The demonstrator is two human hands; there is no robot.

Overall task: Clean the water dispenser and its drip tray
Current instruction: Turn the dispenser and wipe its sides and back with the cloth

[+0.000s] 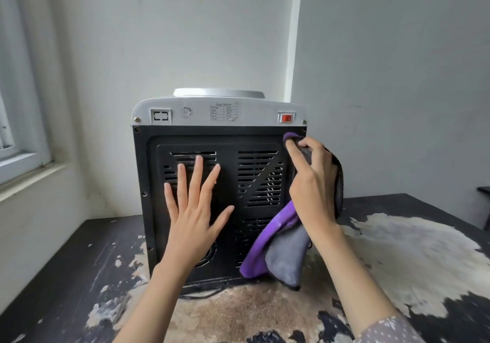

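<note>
Water dispenser on table, back panel twd person. Left hand flat, fingers spread, bracing panel. Right hand grips cloth at upper-right corner. Advice: wipe w/ steady pressure, follow vent slots.

Water dispenser stands upright on table w/ its back toward camera; black vented rear panel below, white top section above w/ round bottle collar; red rocker switch at top right of white band, spec label near centre, rectangular socket cutout at top left; cord runs out under the base at front; purple and grey cloth is pressed against panel's upper right corner, rest hanging down right side of panel to near base; drip tray not visible from this side.
</note>
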